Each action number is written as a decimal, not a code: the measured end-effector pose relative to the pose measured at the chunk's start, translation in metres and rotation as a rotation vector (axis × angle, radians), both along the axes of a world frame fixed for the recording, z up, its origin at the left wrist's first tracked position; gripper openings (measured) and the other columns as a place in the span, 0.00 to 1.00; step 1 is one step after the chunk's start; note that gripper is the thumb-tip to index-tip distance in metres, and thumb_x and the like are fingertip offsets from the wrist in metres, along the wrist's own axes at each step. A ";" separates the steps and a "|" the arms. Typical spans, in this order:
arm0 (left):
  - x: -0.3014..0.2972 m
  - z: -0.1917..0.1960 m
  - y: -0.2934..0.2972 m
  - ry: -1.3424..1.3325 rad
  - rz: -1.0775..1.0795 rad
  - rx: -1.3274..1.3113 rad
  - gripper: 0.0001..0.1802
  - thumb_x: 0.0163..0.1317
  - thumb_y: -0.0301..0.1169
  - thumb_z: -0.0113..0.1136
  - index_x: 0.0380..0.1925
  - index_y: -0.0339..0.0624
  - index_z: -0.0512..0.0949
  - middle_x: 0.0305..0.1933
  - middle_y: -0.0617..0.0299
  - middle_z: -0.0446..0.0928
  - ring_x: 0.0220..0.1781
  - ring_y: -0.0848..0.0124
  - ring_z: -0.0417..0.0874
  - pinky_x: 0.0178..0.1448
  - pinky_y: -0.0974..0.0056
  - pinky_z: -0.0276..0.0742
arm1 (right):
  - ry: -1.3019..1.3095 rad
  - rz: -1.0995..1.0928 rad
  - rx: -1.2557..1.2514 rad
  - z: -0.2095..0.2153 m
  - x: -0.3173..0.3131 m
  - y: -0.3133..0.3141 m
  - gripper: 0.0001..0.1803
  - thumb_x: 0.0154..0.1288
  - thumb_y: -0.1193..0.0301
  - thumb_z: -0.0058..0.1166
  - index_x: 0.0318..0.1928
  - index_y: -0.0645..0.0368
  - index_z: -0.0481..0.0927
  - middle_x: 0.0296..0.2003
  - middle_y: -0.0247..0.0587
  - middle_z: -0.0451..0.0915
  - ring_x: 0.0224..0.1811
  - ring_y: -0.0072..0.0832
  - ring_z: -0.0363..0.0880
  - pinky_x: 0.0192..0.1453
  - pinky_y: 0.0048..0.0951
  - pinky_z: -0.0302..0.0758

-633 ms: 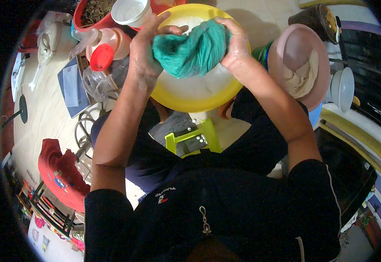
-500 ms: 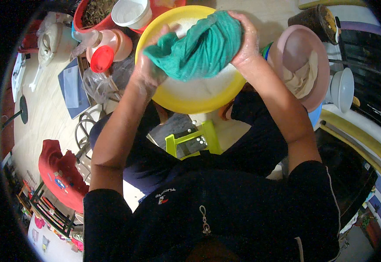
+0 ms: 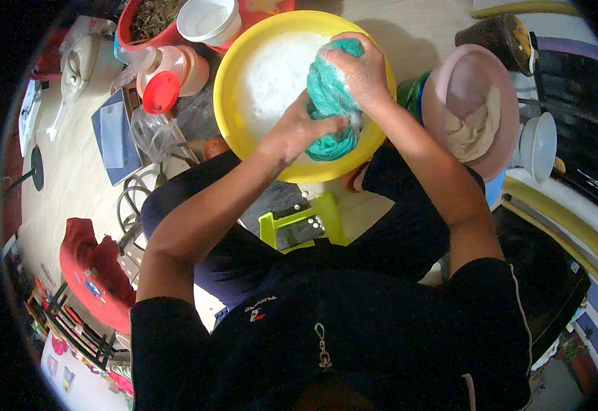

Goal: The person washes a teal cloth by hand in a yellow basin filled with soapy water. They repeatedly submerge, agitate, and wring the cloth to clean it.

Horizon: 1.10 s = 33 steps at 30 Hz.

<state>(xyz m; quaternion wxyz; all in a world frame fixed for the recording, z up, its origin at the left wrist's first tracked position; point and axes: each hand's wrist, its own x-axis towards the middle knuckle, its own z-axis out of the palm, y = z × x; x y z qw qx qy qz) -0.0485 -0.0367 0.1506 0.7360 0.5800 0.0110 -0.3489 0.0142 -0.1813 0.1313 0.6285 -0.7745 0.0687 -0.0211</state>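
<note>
A wet green cloth (image 3: 325, 89) is bunched up over the right side of a yellow basin (image 3: 225, 103). White suds (image 3: 264, 79) cover the water in the basin. My left hand (image 3: 302, 128) grips the lower part of the bundle, its thumb laid across the fabric. Around the upper part, my right hand (image 3: 360, 74) is closed, with foam on its fingers. The two hands sit close together, the right one farther away. Parts of the cloth are hidden under the fingers.
At the right stands a pink tub (image 3: 437, 103) holding a cream cloth (image 3: 476, 130). Left of the basin are a white bowl (image 3: 206, 24), a red lid (image 3: 160, 93) and a clear plastic bag (image 3: 151, 133). A lime-green stool (image 3: 326, 212) is between my legs.
Earlier the cloth was stretched wide between my hands above the basin. Now it is gathered into a compact bundle at the right, and my left hand has moved right to it.
</note>
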 end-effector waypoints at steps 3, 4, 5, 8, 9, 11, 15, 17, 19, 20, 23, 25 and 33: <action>0.003 -0.007 -0.009 -0.105 0.045 0.043 0.40 0.45 0.31 0.66 0.57 0.31 0.58 0.51 0.53 0.70 0.54 0.65 0.71 0.61 0.62 0.64 | -0.045 -0.063 -0.202 -0.003 -0.003 0.003 0.20 0.43 0.62 0.62 0.37 0.60 0.77 0.32 0.45 0.79 0.35 0.36 0.78 0.43 0.31 0.73; 0.003 -0.020 -0.011 -0.171 0.063 0.061 0.42 0.44 0.31 0.66 0.59 0.31 0.56 0.52 0.53 0.70 0.55 0.65 0.70 0.62 0.62 0.63 | -0.047 -0.064 -0.242 0.001 -0.004 0.005 0.20 0.45 0.63 0.62 0.38 0.61 0.76 0.32 0.44 0.79 0.34 0.32 0.77 0.42 0.29 0.73; 0.002 -0.029 -0.011 -0.218 0.086 0.062 0.44 0.44 0.32 0.67 0.59 0.31 0.55 0.52 0.52 0.69 0.56 0.65 0.70 0.62 0.62 0.63 | -0.050 -0.065 -0.280 0.004 -0.005 0.007 0.19 0.46 0.64 0.62 0.38 0.61 0.76 0.32 0.42 0.78 0.34 0.28 0.76 0.41 0.27 0.73; 0.006 -0.033 -0.010 -0.334 0.121 0.071 0.47 0.43 0.34 0.69 0.61 0.31 0.53 0.53 0.52 0.69 0.56 0.65 0.69 0.62 0.62 0.63 | -0.059 -0.086 -0.329 0.012 -0.007 0.009 0.21 0.46 0.63 0.62 0.38 0.62 0.76 0.31 0.43 0.78 0.34 0.29 0.76 0.41 0.26 0.73; 0.007 -0.028 -0.011 -0.349 0.122 0.077 0.48 0.43 0.35 0.70 0.61 0.31 0.53 0.53 0.52 0.69 0.56 0.65 0.70 0.62 0.62 0.63 | -0.002 -0.062 -0.299 0.014 -0.007 0.008 0.22 0.47 0.62 0.62 0.40 0.62 0.75 0.33 0.44 0.77 0.36 0.29 0.76 0.43 0.27 0.73; 0.011 -0.018 -0.009 -0.291 0.069 0.066 0.48 0.43 0.38 0.71 0.60 0.31 0.55 0.53 0.52 0.70 0.55 0.65 0.71 0.61 0.62 0.63 | 0.111 -0.014 -0.240 0.018 -0.006 0.005 0.24 0.49 0.60 0.62 0.43 0.62 0.74 0.38 0.44 0.77 0.39 0.29 0.75 0.46 0.27 0.72; 0.022 0.006 0.010 -0.016 -0.073 -0.063 0.38 0.49 0.37 0.64 0.58 0.33 0.61 0.50 0.54 0.73 0.52 0.65 0.74 0.59 0.61 0.67 | 0.237 0.321 0.188 0.039 0.000 -0.022 0.38 0.52 0.53 0.62 0.58 0.60 0.63 0.51 0.44 0.69 0.53 0.30 0.68 0.57 0.29 0.65; 0.027 0.020 0.024 0.198 -0.075 -0.259 0.37 0.50 0.39 0.62 0.58 0.33 0.61 0.51 0.53 0.73 0.51 0.64 0.76 0.57 0.60 0.70 | 0.196 0.597 0.377 0.057 0.003 -0.041 0.46 0.52 0.49 0.61 0.64 0.59 0.55 0.56 0.43 0.64 0.59 0.31 0.63 0.63 0.30 0.60; 0.030 0.016 0.032 0.326 -0.085 -0.448 0.34 0.52 0.38 0.59 0.57 0.33 0.62 0.51 0.51 0.74 0.48 0.61 0.78 0.55 0.59 0.74 | 0.133 0.687 0.286 0.068 0.007 -0.047 0.54 0.48 0.46 0.63 0.67 0.59 0.50 0.59 0.45 0.62 0.62 0.32 0.59 0.67 0.31 0.54; 0.029 0.018 0.035 0.444 -0.074 -0.538 0.33 0.52 0.38 0.59 0.56 0.32 0.64 0.50 0.51 0.74 0.46 0.62 0.79 0.54 0.59 0.75 | 0.088 0.704 0.225 0.066 0.010 -0.049 0.54 0.47 0.46 0.63 0.67 0.59 0.50 0.59 0.45 0.62 0.62 0.32 0.59 0.67 0.31 0.54; 0.029 0.019 0.029 0.507 -0.059 -0.596 0.30 0.54 0.38 0.58 0.54 0.31 0.66 0.48 0.49 0.76 0.43 0.62 0.81 0.51 0.60 0.77 | -0.056 0.638 0.160 0.066 0.010 -0.045 0.50 0.46 0.52 0.66 0.64 0.58 0.54 0.57 0.44 0.65 0.59 0.30 0.63 0.64 0.30 0.59; 0.029 0.016 0.028 0.491 -0.058 -0.592 0.31 0.55 0.41 0.58 0.54 0.31 0.66 0.48 0.49 0.75 0.44 0.63 0.80 0.50 0.60 0.77 | -0.067 0.588 0.187 0.062 0.010 -0.040 0.43 0.47 0.57 0.66 0.61 0.58 0.61 0.54 0.42 0.69 0.56 0.29 0.66 0.61 0.29 0.62; 0.036 0.002 0.033 0.411 0.189 -0.419 0.33 0.59 0.50 0.55 0.58 0.39 0.64 0.53 0.53 0.72 0.50 0.64 0.77 0.52 0.59 0.74 | -0.510 0.340 -0.292 0.074 0.007 -0.036 0.27 0.44 0.68 0.66 0.46 0.60 0.70 0.46 0.42 0.74 0.48 0.31 0.72 0.54 0.31 0.69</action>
